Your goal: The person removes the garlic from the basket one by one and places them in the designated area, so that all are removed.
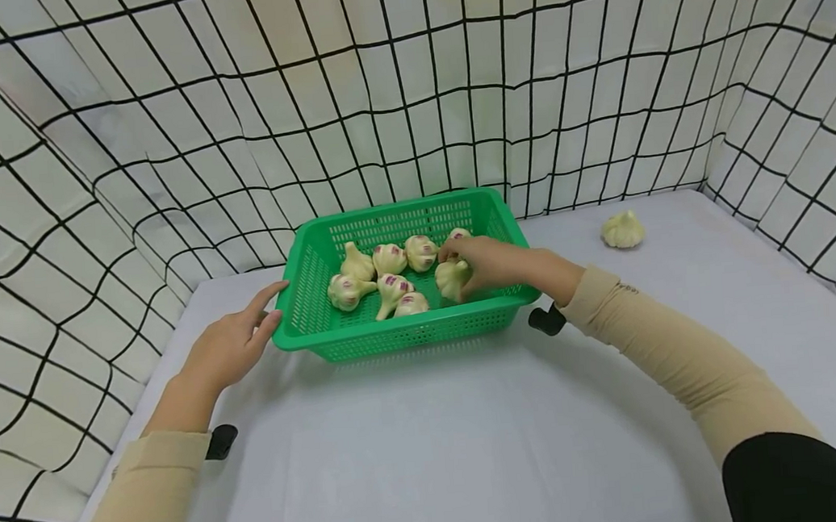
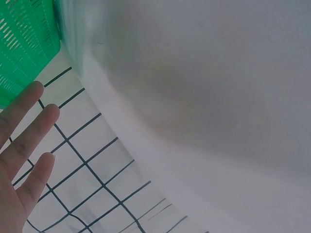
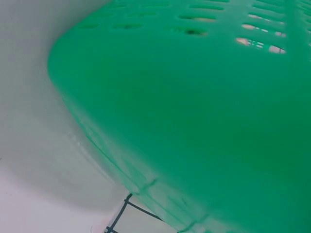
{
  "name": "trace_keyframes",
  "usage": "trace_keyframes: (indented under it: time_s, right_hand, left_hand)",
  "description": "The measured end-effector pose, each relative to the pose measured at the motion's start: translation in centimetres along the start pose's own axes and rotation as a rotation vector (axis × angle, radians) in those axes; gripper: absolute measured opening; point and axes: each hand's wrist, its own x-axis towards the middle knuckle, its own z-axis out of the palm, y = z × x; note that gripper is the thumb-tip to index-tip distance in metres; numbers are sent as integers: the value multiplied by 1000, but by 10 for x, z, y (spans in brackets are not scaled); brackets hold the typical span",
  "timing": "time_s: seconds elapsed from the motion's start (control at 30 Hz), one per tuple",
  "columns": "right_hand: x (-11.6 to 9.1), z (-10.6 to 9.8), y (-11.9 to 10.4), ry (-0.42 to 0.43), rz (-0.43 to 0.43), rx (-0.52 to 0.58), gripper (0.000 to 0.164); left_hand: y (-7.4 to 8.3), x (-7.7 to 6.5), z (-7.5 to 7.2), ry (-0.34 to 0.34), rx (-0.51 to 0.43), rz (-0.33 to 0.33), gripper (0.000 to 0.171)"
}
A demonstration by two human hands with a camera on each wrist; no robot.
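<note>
Inside a green plastic basket [image 1: 387, 341], my right hand [image 1: 487, 263] grips a garlic bulb [image 1: 452, 279] near the right end. Several other garlic bulbs [image 1: 390, 260] lie in the basket to its left, some with purple patches. My left hand [image 1: 227, 343] is at the basket's left rim, its fingertips touching or just beside it. The left wrist view shows that hand's fingers [image 2: 34, 138] extended near the basket wall [image 2: 29, 43]. In the right wrist view, the basket's side [image 3: 184, 111] fills most of the picture and hides the right hand.
One garlic bulb [image 1: 623, 230] lies on the white table [image 1: 431, 446], right of the basket. A black wire grid [image 1: 413, 91] with white sheeting behind it stands along the back and both sides.
</note>
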Motion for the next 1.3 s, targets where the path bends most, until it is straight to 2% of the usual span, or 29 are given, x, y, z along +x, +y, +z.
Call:
trace_keyframes:
  time_s: [0.4,0.73,1.0,1.17,1.3]
  right_hand:
    - [-20,-10,1,164,-64,76,60]
    - [-37,-22,-1,212,-65,132,63]
    - [-54,-26,2,282,-58,183,65]
    - [-65,-28,3,335,-80,216,64]
    - [-75,-29,4,347,-98,222,62]
  left_hand:
    - [1,0,-1,1,-7,2,57]
    - [2,0,-1,-1,-4,-3,57]
    - [2,0,-1,-10,-4,-10,57]
    - [2,0,-1,-10,-4,-10,57]
    - [2,0,0,-7,-6,-10,57]
